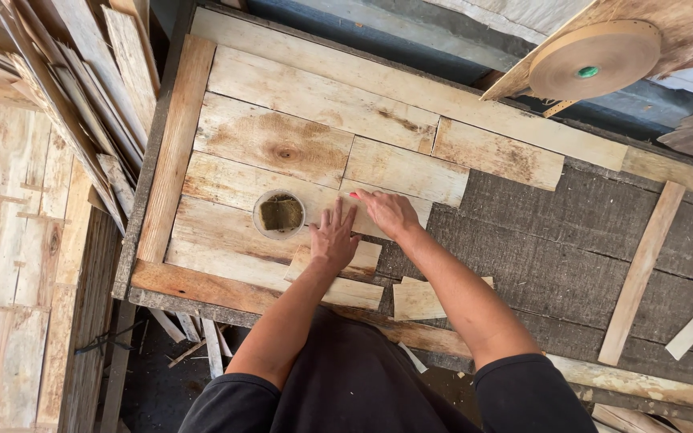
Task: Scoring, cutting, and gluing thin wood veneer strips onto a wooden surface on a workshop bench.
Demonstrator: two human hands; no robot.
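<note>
My left hand [333, 238] hides part of the small board [360, 261] beneath it, my right hand [389, 212] covers a plank's [234, 186] end, and the bench [571, 240] runs off the right edge.

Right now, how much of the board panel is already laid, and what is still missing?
Done: boards fill the left and top of the table, butted against a side strip. In hand: both hands, left and right, lie flat on short pieces at the panel's open edge. Left: the table's dark right part is bare; loose offcuts lie near the front edge.
</note>
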